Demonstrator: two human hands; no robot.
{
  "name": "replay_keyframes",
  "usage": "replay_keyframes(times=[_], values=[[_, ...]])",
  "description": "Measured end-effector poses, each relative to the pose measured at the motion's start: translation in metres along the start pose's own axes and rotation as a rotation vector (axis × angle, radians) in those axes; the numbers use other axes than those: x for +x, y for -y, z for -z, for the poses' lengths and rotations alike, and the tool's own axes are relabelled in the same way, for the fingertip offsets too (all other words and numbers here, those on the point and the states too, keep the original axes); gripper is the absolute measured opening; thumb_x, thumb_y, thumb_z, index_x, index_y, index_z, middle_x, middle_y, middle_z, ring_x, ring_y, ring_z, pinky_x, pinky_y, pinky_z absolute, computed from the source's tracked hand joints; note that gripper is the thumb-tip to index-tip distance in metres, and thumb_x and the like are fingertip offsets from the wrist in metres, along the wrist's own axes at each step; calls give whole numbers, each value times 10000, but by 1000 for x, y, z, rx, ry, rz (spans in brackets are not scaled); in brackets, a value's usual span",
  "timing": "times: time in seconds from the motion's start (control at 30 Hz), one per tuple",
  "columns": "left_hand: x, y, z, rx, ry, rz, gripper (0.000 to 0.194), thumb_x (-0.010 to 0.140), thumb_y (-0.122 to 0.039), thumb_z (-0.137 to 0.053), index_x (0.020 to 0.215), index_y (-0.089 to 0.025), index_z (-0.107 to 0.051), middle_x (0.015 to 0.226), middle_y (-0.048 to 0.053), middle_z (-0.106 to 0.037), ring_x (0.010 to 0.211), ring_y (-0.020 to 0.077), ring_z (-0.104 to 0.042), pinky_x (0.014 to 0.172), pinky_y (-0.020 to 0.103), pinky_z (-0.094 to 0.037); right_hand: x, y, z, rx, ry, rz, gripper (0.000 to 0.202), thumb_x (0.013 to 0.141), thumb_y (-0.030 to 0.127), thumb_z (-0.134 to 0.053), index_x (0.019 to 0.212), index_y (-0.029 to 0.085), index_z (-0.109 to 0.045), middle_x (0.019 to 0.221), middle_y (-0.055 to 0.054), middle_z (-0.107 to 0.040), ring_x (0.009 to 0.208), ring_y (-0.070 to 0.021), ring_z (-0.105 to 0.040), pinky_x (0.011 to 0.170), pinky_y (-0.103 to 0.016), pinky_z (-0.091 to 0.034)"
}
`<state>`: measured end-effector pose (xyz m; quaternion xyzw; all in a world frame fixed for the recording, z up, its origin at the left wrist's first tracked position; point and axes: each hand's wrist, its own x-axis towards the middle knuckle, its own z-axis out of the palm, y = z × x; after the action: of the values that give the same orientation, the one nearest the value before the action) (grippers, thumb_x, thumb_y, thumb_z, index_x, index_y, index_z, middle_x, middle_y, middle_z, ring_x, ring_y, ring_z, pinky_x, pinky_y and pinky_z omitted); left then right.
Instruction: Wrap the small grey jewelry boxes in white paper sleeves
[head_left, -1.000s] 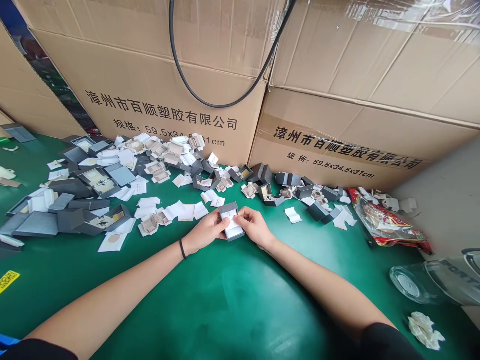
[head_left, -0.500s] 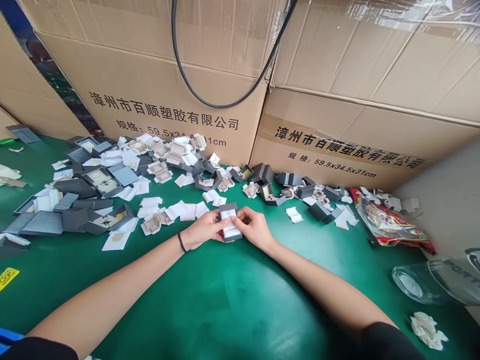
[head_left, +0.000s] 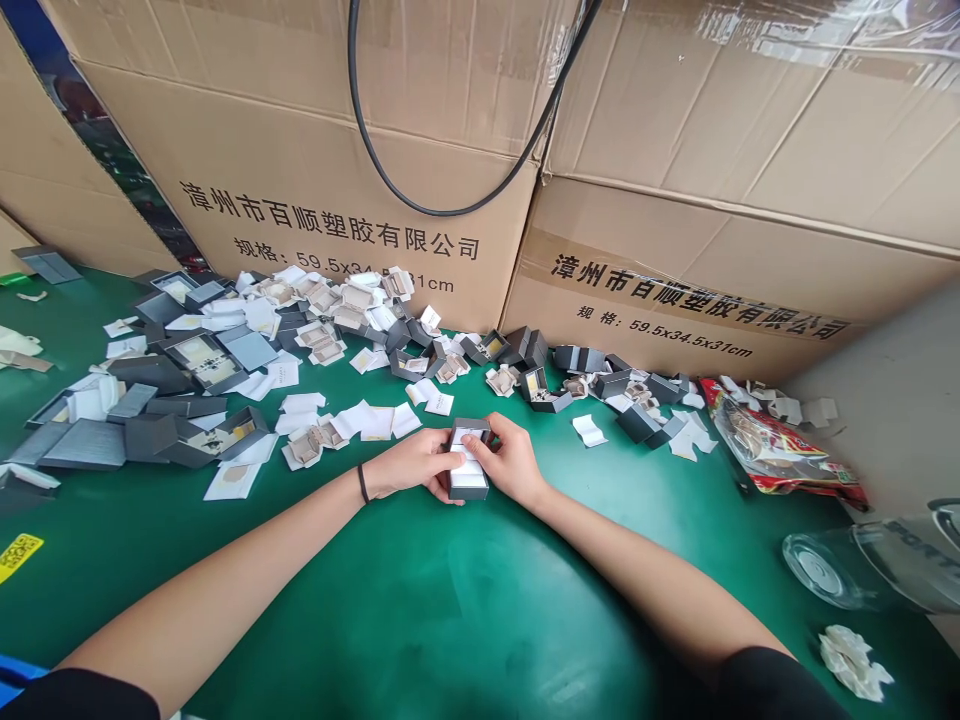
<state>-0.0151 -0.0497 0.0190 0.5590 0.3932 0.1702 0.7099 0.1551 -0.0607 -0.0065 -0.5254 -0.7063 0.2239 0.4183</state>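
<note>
Head view. The gray box (head_left: 469,492) is held between both hands, in front of the middle of the bench (head_left: 450,600). Its long axis runs from the near edge of the bench toward the far edge; one short end face points at the wearer. The uncovered side faces up and shows a white insert (head_left: 469,479). Whether the box touches the bench surface cannot be told.

The left hand (head_left: 420,465) grips the left long side: fingers curl around and below, thumb lies on the insert. The right hand (head_left: 516,462) clasps the far right side with bent fingers; its thumb presses on the insert. Both sets of fingers pinch the box.

Materials: the box has matte, rigid gray walls with straight edges; the insert is smooth and flat. The bench top is glossy green. Toward the far edge lie hinged gray cases (head_left: 82,445) with textured covers, creased white leaflets (head_left: 375,422) and folded beige trays (head_left: 324,345). Corrugated cartons (head_left: 330,150) stand along the far edge. Near the right edge are a glossy red packet (head_left: 780,440), a clear vessel (head_left: 870,565) and a crumpled white tissue (head_left: 855,662).
</note>
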Motion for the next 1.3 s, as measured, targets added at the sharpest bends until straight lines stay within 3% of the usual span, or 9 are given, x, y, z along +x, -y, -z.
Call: replay_keyframes(times=[0.23,0.33,0.57,0.93,1.17,1.3], values=[[0,1,-4,107,-152,-66,464,755,-506,-557,998,-115,-615,826,77,-644,724,191,-610,540,263,-511,0,-4,0,31,76,-29,326,797,394,-527,591,185,-384,573,45,-399,541,-85,-371,494,-213,-280],[2,3,-3,78,-180,-93,454,749,-484,-580,1026,-125,-597,875,74,-640,721,167,-589,547,239,-473,-1,-3,0,60,105,-35,242,794,367,-527,656,178,-465,601,37,-443,558,-89,-395,505,-211,-299],[0,1,1,-75,-66,-66,434,697,-381,-663,1043,-139,-564,851,39,-608,698,135,-555,582,245,-436,-1,0,1,180,106,-37,233,763,382,-571,685,179,-487,615,43,-446,560,-82,-389,509,-200,-321],[3,3,-8,89,-322,-129,265,744,-339,-564,901,-133,-619,789,27,-627,634,127,-520,541,222,-375,-3,3,2,188,154,2,265,797,393,-543,667,185,-442,575,48,-437,528,-79,-375,492,-201,-305],[3,6,-7,53,-299,-174,320,741,-353,-570,977,-139,-602,909,50,-650,774,175,-581,640,255,-429,-2,2,1,157,132,6,224,792,356,-542,681,188,-444,610,43,-437,548,-85,-399,501,-203,-325],[4,9,-9,35,-348,-200,266,741,-330,-568,931,-145,-584,875,41,-635,781,173,-579,645,252,-434,-2,3,1,136,132,19,122,774,300,-541,770,190,-490,647,34,-457,570,-92,-437,504,-200,-353]])
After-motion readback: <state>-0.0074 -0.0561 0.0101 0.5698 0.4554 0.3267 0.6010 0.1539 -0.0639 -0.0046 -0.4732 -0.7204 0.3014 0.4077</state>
